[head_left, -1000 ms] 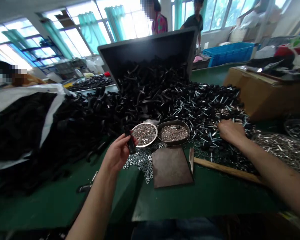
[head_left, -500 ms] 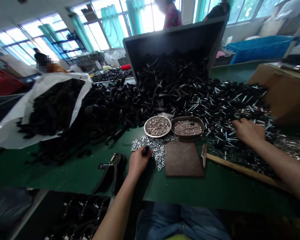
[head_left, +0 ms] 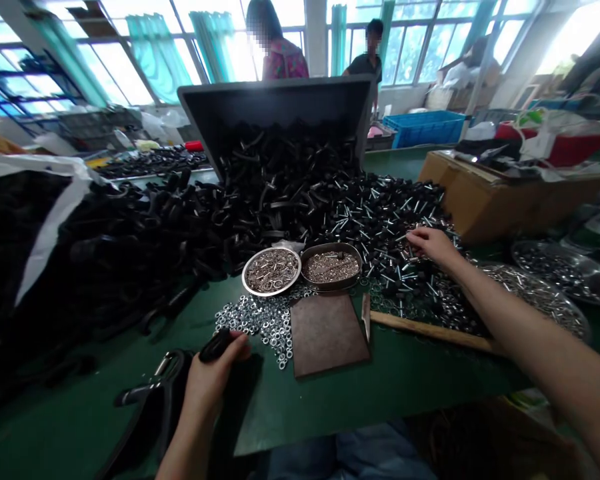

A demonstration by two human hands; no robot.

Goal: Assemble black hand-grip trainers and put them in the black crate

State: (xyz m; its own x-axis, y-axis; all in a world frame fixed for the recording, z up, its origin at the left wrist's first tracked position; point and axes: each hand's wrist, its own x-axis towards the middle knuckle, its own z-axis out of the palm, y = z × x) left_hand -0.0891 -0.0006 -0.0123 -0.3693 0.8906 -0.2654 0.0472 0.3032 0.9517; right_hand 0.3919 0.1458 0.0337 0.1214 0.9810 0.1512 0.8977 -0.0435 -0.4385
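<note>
My left hand (head_left: pixel 213 377) is closed round a small black plastic piece (head_left: pixel 216 344) low over the green table (head_left: pixel 380 393). It sits just beside a black handle assembly (head_left: pixel 153 400) lying at the table's near edge. A loose patch of silver washers (head_left: pixel 260 323) lies just beyond the hand. My right hand (head_left: pixel 430 243) reaches out over a heap of black-headed bolts (head_left: pixel 380 227), fingers curled down into them. What those fingers hold is hidden.
Two round metal dishes (head_left: pixel 271 271) (head_left: pixel 331 265) of small metal parts sit mid-table, a brown flat plate (head_left: pixel 327 333) before them. A tipped grey bin (head_left: pixel 280 110) spills black handles. A cardboard box (head_left: pixel 485 193) stands right. Two people stand at the far windows.
My left hand has drawn back toward me and to the left with the black piece, ending beside the handle assembly. My right hand has stayed on the bolt heap.
</note>
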